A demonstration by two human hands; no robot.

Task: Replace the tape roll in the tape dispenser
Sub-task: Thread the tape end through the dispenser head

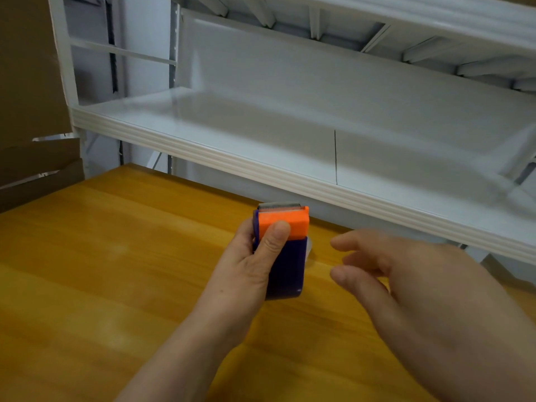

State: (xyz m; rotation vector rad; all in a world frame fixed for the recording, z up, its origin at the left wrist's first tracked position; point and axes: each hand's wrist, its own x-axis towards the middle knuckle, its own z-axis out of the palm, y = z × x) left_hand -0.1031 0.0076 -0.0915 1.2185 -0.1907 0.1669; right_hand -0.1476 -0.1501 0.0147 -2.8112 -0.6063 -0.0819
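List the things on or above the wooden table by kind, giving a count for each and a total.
Tape dispenser, purple with an orange top: 1
Hands: 2, the left hand holding the dispenser, the right hand open beside it
Total: 3

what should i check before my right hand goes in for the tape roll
1. Dispenser held firm in left hand, thumb on orange cap: ok.
2. Right hand free and open, beside the dispenser without touching it: ok.
3. Serrated blade faces away from both hands: ok.
4. Roll state inside: cannot tell, only a clear edge shows at the right side.
5. New roll within reach on the table: not ok, none visible.
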